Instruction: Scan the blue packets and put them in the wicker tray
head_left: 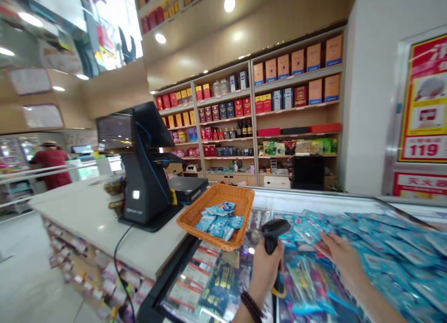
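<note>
My left hand (262,267) is wrapped round the handle of a black barcode scanner (275,227), held above the glass counter. A dark beaded bracelet circles that wrist. To its right, my right hand (340,254) pinches the edge of a small blue packet (309,232) between thumb and fingers. Many similar blue packets (405,248) are heaped over the glass on the right. An orange woven basket (247,202), left of the scanner, contains several more blue packets (220,219).
A black point-of-sale terminal (148,174) stands on the white counter (80,220), its cable (118,262) hanging down the front. The glass display case (195,285) holds packaged goods. Shelves of boxes (226,111) line the back wall. A person in red (52,164) is far left.
</note>
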Motion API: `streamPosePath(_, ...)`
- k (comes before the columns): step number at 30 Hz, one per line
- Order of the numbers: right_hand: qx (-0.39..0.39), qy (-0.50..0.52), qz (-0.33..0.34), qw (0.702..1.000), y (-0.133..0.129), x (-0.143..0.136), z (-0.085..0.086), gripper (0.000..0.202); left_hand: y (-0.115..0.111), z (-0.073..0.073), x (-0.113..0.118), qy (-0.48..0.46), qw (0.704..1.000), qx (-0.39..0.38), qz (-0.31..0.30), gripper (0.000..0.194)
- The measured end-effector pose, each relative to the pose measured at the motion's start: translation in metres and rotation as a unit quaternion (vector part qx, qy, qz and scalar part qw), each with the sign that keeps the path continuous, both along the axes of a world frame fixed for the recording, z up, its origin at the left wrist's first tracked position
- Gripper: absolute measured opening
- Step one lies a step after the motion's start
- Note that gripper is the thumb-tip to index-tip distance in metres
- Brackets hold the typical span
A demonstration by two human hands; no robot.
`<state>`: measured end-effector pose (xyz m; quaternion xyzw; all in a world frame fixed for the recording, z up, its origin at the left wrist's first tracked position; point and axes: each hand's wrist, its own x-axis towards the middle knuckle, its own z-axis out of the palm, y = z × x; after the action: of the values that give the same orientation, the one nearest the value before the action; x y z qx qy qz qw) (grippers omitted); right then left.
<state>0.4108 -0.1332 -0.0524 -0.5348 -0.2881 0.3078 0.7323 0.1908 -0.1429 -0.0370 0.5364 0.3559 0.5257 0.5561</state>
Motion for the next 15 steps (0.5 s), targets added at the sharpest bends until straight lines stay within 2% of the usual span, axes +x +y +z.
streamPosePath(2, -0.015, 0.031, 0.024, 0.999, 0.014, -0.02, 0.004, 0.042, 0.01, 0.004, -0.021, -0.025, 0.998, 0.001, 0.05, 0.058)
streamPosePath(6, 0.023, 0.015, 0.105, 0.994, 0.05, -0.074, 0.018, 0.037, 0.022, 0.012, -0.075, -0.054, 0.99, -0.01, 0.127, 0.066)
streamPosePath(11, 0.063, -0.026, 0.229, 0.971, 0.101, -0.162, 0.034, 0.036, 0.028, 0.024, -0.143, -0.055, 0.978, 0.004, 0.203, 0.068)
streamPosePath(15, 0.059, 0.017, 0.325, 0.944, 0.12, -0.234, 0.044, 0.033, 0.029, 0.03, -0.182, -0.065, 0.967, 0.011, 0.246, 0.072)
